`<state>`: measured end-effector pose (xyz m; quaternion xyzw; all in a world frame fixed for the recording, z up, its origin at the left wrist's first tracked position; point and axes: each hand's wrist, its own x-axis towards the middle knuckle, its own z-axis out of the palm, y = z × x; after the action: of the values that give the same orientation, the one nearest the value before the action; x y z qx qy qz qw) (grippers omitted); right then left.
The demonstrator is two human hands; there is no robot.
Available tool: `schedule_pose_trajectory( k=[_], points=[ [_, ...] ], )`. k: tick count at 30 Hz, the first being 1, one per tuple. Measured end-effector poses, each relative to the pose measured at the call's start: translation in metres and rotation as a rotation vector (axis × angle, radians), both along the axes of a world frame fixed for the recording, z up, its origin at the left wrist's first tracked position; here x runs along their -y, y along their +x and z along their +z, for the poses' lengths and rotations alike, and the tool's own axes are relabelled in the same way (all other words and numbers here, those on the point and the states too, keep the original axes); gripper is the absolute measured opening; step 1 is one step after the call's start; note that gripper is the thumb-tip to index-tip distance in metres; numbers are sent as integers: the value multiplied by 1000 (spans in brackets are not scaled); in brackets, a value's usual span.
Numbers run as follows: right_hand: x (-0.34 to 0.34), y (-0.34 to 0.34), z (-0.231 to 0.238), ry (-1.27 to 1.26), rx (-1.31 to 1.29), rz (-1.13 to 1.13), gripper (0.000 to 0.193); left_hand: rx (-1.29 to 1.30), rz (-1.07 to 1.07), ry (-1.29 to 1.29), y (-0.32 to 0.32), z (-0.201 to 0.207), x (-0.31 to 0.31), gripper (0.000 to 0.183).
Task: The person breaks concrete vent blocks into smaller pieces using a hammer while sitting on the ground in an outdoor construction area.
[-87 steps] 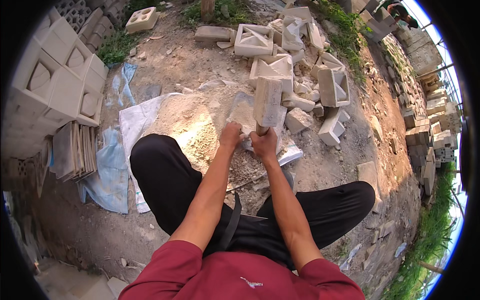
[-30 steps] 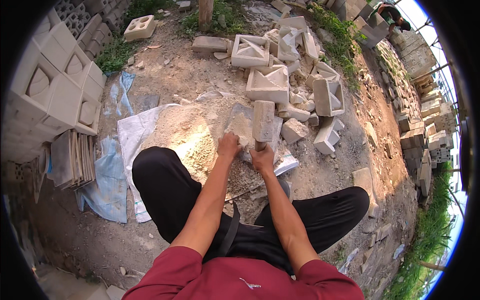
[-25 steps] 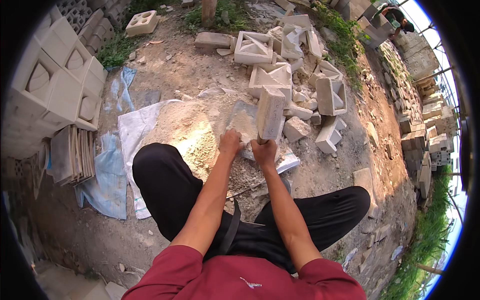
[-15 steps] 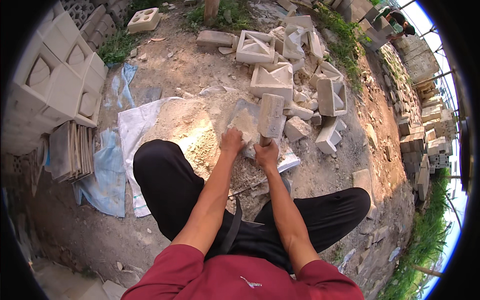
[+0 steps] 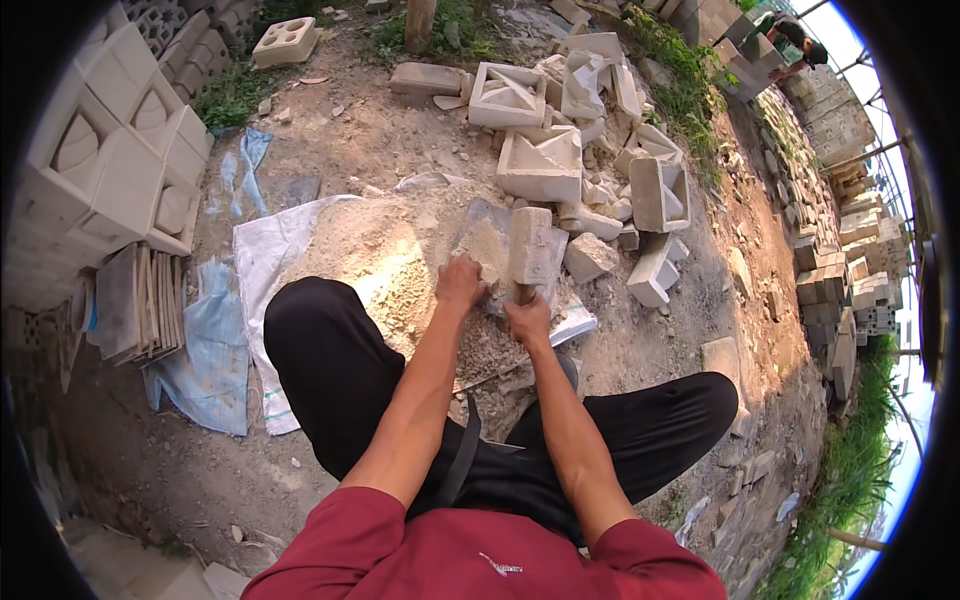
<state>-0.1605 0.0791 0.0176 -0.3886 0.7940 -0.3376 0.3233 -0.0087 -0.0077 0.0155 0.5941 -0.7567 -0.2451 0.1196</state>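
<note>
My right hand [image 5: 528, 318] is wrapped round the short handle of a mallet with a thick, dusty, block-shaped head [image 5: 532, 240]. The head is low over the rubble, just right of my left hand [image 5: 462, 282]. My left fingers are curled at a pale chunk of broken block [image 5: 488, 272], mostly hidden by the hand. Beyond both hands lies a grey slab [image 5: 487, 214] covered in dust. Crushed pale powder and grit [image 5: 385, 265] spread to the left over a white woven sack [image 5: 268, 245].
Broken, hollow pale blocks [image 5: 540, 165] and rubble are heaped ahead to the right. Stacked blocks [image 5: 115, 150] and thin boards [image 5: 145, 305] stand at the left, near a blue torn sheet [image 5: 210, 350]. Another person [image 5: 795, 45] bends over blocks far right.
The mallet head has come down and slightly left, with my right hand a little nearer to me. My left hand stays in nearly the same place.
</note>
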Motion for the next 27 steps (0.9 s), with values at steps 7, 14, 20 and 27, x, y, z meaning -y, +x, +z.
schedule_pose_trajectory(
  k=[7, 14, 20, 27],
  points=[
    [13, -16, 27, -190, -11, -40, 35, -11, -26, 83, -5, 17, -2, 33],
    [14, 11, 52, 23, 140, 33, 30, 28, -33, 5, 6, 10, -7, 37],
    [29, 24, 66, -215, -81, 161, 28, 15, -57, -2, 9, 5, -7, 34],
    [8, 16, 32, -39, -33, 101, 41, -36, -75, -25, 4, 5, -3, 22]
  ],
)
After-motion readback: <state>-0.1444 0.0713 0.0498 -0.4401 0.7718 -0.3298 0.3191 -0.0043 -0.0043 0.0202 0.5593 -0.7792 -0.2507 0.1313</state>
